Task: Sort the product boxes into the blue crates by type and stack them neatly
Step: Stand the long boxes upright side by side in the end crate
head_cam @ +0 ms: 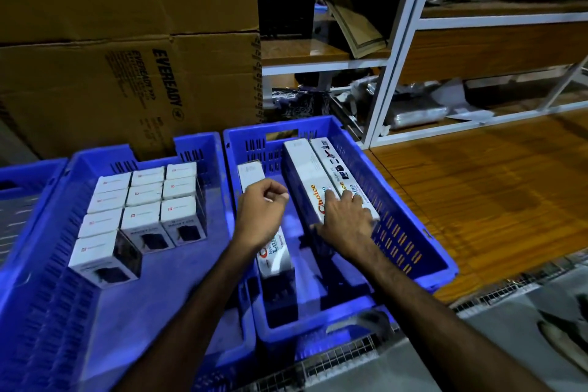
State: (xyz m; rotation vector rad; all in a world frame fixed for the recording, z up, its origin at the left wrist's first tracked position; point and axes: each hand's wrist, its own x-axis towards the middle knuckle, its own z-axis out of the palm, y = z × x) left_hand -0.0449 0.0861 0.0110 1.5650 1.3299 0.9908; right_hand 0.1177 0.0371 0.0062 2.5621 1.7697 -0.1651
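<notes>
Two blue crates stand side by side. The left crate (47, 264) holds several small white and black boxes (143, 200) stacked in rows. The right crate (410, 226) holds long white "Choice" boxes: two (315, 169) lie side by side along its right wall, and one (273, 251) lies along its left wall. My right hand (345, 219) rests flat with spread fingers on the near end of the two right boxes. My left hand (261, 210) hovers over the left long box with curled fingers that hold nothing.
Large brown cardboard cartons (127, 57) stand behind the crates. A white metal shelving frame (397, 57) with wooden shelves and wrapped goods rises at the back right. A wooden surface (477, 200) lies right of the crates. A third blue crate's edge (19, 181) shows far left.
</notes>
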